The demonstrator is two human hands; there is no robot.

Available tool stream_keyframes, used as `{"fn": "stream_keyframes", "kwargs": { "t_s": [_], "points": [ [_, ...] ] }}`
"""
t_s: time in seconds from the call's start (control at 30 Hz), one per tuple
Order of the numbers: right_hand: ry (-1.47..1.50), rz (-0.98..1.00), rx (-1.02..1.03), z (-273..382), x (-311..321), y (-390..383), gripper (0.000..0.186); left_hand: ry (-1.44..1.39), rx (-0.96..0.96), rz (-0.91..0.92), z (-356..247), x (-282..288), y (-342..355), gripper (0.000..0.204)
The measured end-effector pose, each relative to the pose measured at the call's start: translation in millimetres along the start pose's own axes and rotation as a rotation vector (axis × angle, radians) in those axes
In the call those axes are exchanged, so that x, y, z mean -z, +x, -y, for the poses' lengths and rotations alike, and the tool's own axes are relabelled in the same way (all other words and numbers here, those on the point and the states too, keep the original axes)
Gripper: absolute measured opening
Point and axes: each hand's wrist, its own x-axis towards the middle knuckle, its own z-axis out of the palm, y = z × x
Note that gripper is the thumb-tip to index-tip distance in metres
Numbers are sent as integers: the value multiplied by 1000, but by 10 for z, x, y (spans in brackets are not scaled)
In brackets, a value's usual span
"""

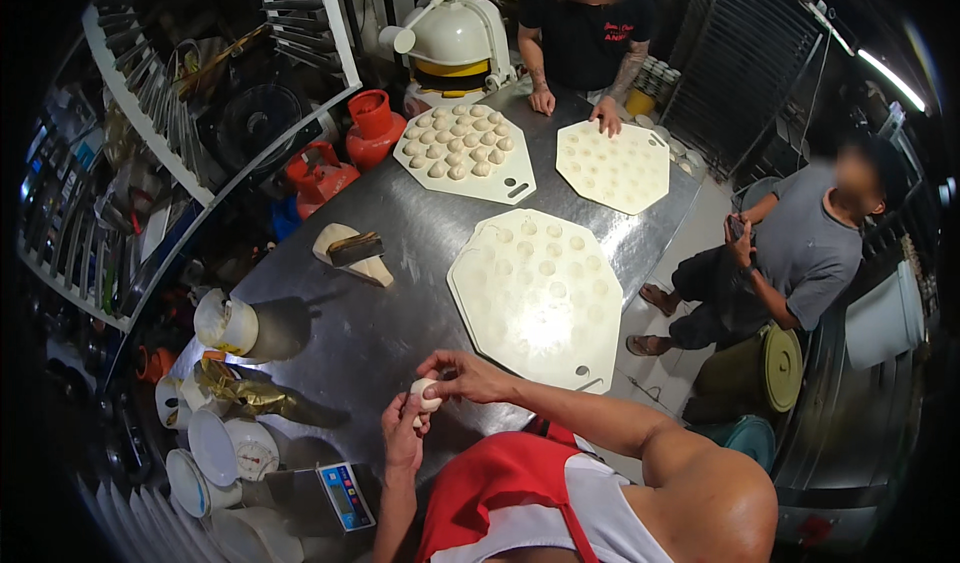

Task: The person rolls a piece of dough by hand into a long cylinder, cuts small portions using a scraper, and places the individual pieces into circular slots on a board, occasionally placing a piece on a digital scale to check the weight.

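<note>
A small pale dough ball (427,395) is held between my two hands over the steel table (360,353). My left hand (404,423) closes round it from below, and my right hand (451,375) grips it from above with bent fingers. Ahead of them lies a white octagonal board (510,293) with faint round marks. Farther back, another white board (515,191) bears several dough balls (455,143), and a third (600,183) has round marks, with a co-worker's hand (605,118) at its far edge. A digital scale (340,496) is below my left wrist.
A wooden block with a dark tool (340,258), white buckets (225,323) and a dial scale (255,448) stand along the left. Red gas cylinders (370,123) are beyond the table. A co-worker (590,33) stands opposite; another (800,233) stands at right beside a lidded bin (775,368).
</note>
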Motion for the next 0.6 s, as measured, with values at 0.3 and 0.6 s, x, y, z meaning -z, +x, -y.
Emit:
{"fn": "stream_keyframes", "kwargs": {
  "t_s": [0.3,0.6],
  "points": [
    [-593,-153,140,-94,-474,-319,58,193,78,-22,170,308,-152,13],
    [-590,-442,99,-235,-950,-332,43,99,117,55,299,491,-367,22]
  ]
}}
